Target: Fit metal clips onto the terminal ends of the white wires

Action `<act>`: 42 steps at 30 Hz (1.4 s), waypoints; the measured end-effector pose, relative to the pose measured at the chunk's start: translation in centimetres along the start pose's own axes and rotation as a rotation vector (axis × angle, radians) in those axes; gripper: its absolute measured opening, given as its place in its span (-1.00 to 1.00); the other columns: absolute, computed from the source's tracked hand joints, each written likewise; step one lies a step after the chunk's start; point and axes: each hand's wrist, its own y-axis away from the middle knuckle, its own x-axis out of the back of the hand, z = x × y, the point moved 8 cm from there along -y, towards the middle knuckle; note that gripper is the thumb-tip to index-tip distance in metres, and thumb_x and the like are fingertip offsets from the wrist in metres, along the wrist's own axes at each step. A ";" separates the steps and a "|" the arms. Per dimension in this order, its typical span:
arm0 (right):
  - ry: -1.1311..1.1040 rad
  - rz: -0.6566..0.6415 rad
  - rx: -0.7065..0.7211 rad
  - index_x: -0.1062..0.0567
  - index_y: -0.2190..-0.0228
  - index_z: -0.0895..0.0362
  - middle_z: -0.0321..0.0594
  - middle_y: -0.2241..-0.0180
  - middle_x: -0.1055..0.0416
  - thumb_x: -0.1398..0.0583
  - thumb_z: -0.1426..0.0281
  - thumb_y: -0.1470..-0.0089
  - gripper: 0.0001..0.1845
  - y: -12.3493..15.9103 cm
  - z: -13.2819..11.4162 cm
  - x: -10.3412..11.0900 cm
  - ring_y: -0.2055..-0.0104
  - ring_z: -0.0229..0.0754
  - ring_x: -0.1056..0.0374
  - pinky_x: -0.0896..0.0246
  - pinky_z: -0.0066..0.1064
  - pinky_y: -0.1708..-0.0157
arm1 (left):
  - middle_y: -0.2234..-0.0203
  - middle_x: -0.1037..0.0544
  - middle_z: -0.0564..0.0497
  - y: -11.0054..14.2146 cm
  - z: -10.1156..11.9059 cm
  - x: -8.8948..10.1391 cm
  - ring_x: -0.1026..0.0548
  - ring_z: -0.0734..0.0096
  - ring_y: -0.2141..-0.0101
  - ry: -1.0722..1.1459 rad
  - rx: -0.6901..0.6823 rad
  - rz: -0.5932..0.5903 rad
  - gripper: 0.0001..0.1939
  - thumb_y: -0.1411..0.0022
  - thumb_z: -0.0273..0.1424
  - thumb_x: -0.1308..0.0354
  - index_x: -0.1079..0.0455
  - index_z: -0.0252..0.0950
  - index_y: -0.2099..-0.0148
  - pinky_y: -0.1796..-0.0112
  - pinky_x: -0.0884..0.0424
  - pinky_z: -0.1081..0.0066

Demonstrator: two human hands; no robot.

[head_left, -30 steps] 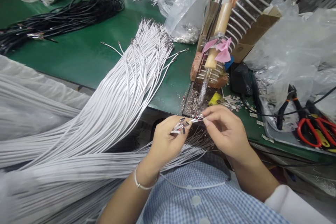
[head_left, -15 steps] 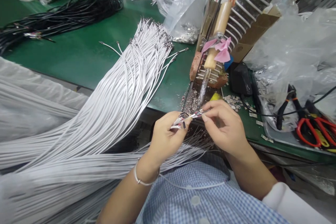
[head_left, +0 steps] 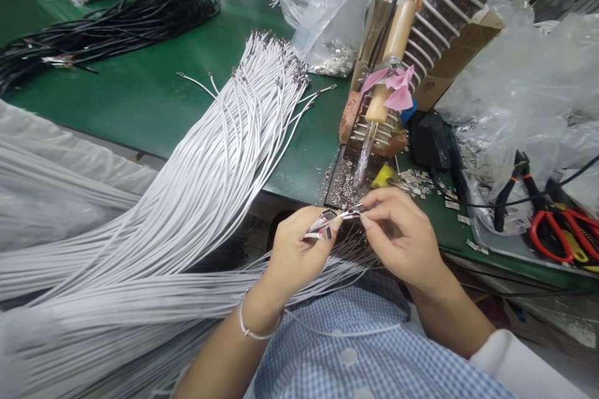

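Several white cables (head_left: 314, 235) with small metal connectors stick out of my left hand (head_left: 299, 249), whose thumb and fingers are closed on them. My right hand (head_left: 402, 234) pinches the tip of one cable, where thin red and dark wires meet a small connector (head_left: 352, 212). Exactly which part its fingertips grip is too small to tell. Just beyond the fingers, a soldering iron (head_left: 380, 103) with a wooden handle and pink cloth tied round it points down at a dark plate (head_left: 339, 184) strewn with solder bits. A thick bundle of white cables (head_left: 219, 137) lies to the left.
Black cables (head_left: 140, 15) lie at the back left of the green table (head_left: 135, 106). A brick (head_left: 349, 115) sits by the iron. Small metal connector pieces (head_left: 418, 182) are scattered to the right, near a tray with cutters (head_left: 521, 177) and red-handled scissors (head_left: 552, 237). Plastic bags (head_left: 327, 6) stand behind.
Both hands have drawn slightly down towards me, bringing the pinched cable end away from the iron's tip. More of the dark plate and a yellow piece now shows. Both grips stay closed.
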 end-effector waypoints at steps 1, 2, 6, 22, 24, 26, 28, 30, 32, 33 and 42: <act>-0.016 -0.006 -0.010 -0.38 0.44 0.11 -0.21 0.28 -0.35 -0.15 0.59 0.04 -0.86 0.2 0.1 0.0 0.26 -0.18 -0.34 -0.28 -0.34 0.31 | 0.50 -0.48 -0.02 0.2 -0.1 0.0 -0.41 0.40 0.45 0.013 0.008 -0.003 -0.86 -0.18 -0.42 -0.10 -0.45 -0.35 0.31 0.40 -0.30 0.44; -0.039 -0.011 -0.021 -0.39 0.44 0.11 -0.21 0.29 -0.35 -0.15 0.59 0.03 -0.86 0.4 0.1 0.0 0.27 -0.18 -0.34 -0.28 -0.35 0.32 | 0.52 -0.47 0.00 0.5 -0.3 -0.1 -0.40 0.42 0.48 0.031 0.023 -0.010 -0.87 -0.17 -0.42 -0.10 -0.45 -0.35 0.33 0.42 -0.29 0.45; -0.135 -0.020 -0.100 -0.39 0.40 0.12 -0.25 0.40 -0.38 -0.15 0.61 0.02 -0.84 1.2 0.5 0.5 0.38 -0.23 -0.33 -0.25 -0.41 0.42 | 0.61 -0.38 0.05 1.6 -1.5 -1.4 -0.31 0.50 0.56 0.209 0.137 -0.122 -0.85 -0.15 -0.44 -0.08 -0.39 -0.34 0.44 0.52 -0.21 0.50; -0.217 -0.293 -0.081 -0.45 0.36 0.17 -0.28 0.51 -0.26 -0.13 0.58 -0.01 -0.86 2.0 -1.1 -1.5 0.50 -0.32 -0.17 -0.06 -0.48 0.52 | 0.58 -0.28 0.07 4.1 -2.0 -5.7 -0.25 0.47 0.49 0.368 0.152 -0.485 -0.73 -0.24 -0.43 0.08 -0.27 -0.34 0.49 0.41 -0.20 0.46; -0.219 -0.287 -0.102 -0.44 0.38 0.18 -0.28 0.52 -0.26 -0.13 0.57 -0.01 -0.88 2.0 -0.9 -1.4 0.51 -0.32 -0.16 -0.04 -0.49 0.53 | 0.40 -0.41 -0.02 4.0 -1.8 -5.2 -0.35 0.35 0.31 0.412 0.145 -0.439 -0.78 -0.23 -0.45 0.09 -0.38 -0.34 0.35 0.22 -0.25 0.39; -0.216 -0.292 -0.115 -0.45 0.40 0.18 -0.29 0.53 -0.24 -0.13 0.57 -0.01 -0.89 2.1 -0.6 -1.5 0.52 -0.33 -0.15 -0.03 -0.49 0.54 | 0.20 -0.42 -0.08 3.9 -1.4 -4.6 -0.33 0.26 0.13 0.467 0.127 -0.386 -0.77 -0.21 -0.47 0.07 -0.41 -0.31 0.18 0.09 -0.20 0.33; -0.212 -0.309 -0.126 -0.44 0.40 0.18 -0.29 0.53 -0.24 -0.13 0.58 0.00 -0.88 2.2 -0.3 -1.6 0.51 -0.33 -0.15 -0.03 -0.49 0.53 | 0.25 -0.43 -0.07 4.0 -1.2 -4.4 -0.35 0.29 0.21 0.524 0.142 -0.376 -0.75 -0.24 -0.42 0.08 -0.40 -0.30 0.14 0.16 -0.25 0.36; -0.214 -0.320 -0.134 -0.44 0.41 0.18 -0.29 0.53 -0.24 -0.14 0.56 0.00 -0.90 2.3 -0.1 -1.7 0.51 -0.32 -0.15 -0.02 -0.48 0.53 | 0.48 -0.40 0.00 4.1 -1.4 -4.4 -0.33 0.41 0.43 0.508 0.188 -0.372 -0.70 -0.29 -0.35 0.12 -0.41 -0.33 0.32 0.35 -0.26 0.44; -0.236 -0.310 -0.136 -0.43 0.39 0.18 -0.30 0.53 -0.22 -0.17 0.51 0.00 -0.94 2.4 0.1 -1.5 0.51 -0.32 -0.14 -0.01 -0.48 0.54 | 0.62 -0.30 0.07 4.1 -1.7 -4.2 -0.24 0.50 0.55 0.424 0.224 -0.338 -0.64 -0.30 -0.31 0.11 -0.35 -0.35 0.45 0.47 -0.19 0.49; -0.247 -0.297 -0.137 -0.43 0.38 0.17 -0.31 0.53 -0.21 -0.19 0.48 0.01 -0.93 2.4 0.2 -1.4 0.52 -0.32 -0.13 -0.01 -0.48 0.54 | 0.63 -0.30 0.07 4.1 -1.9 -4.0 -0.23 0.51 0.56 0.378 0.226 -0.309 -0.66 -0.29 -0.30 0.07 -0.35 -0.35 0.47 0.49 -0.18 0.50; -0.276 -0.265 -0.189 -0.40 0.42 0.16 -0.31 0.51 -0.25 -0.13 0.55 -0.05 -0.92 2.4 0.7 -1.4 0.50 -0.34 -0.18 -0.07 -0.50 0.52 | 0.54 -0.40 0.05 3.9 -1.7 -3.2 -0.29 0.52 0.50 0.406 0.218 -0.218 -0.82 -0.23 -0.37 -0.06 -0.37 -0.35 0.38 0.46 -0.23 0.55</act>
